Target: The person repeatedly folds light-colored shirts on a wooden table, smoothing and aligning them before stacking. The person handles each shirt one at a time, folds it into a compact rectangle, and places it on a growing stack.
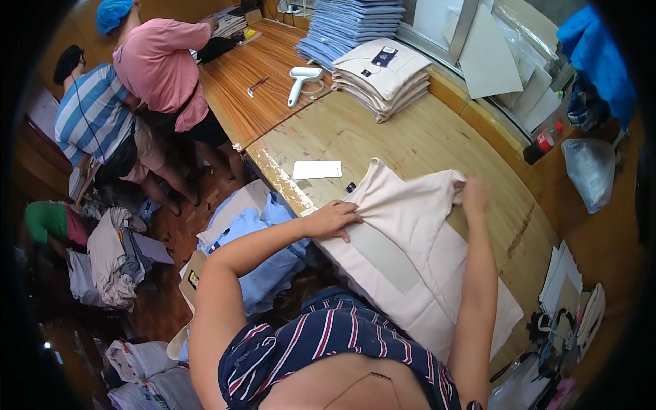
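Note:
A cream top (417,212) lies spread on the table in front of me, its cloth bunched and creased toward the far side. On its left edge, my left hand (335,220) has its fingers closed on the gathered cloth. My right hand (475,198) grips the far right part of the top, its fingers partly hidden and slightly blurred. A flat grey board (386,260) shows on the cloth between my arms, partly covered by a fold. Beyond my left hand are a small dark hang tag (350,186) and a white rectangular card-like piece (317,169).
Folded cream tops (383,72) are stacked at the back, beside a tall pile of blue garments (348,27). A white lint roller (301,83) lies nearby. Blue clothes (266,239) hang low at the table's left edge. Two people (160,61) stand at the far left.

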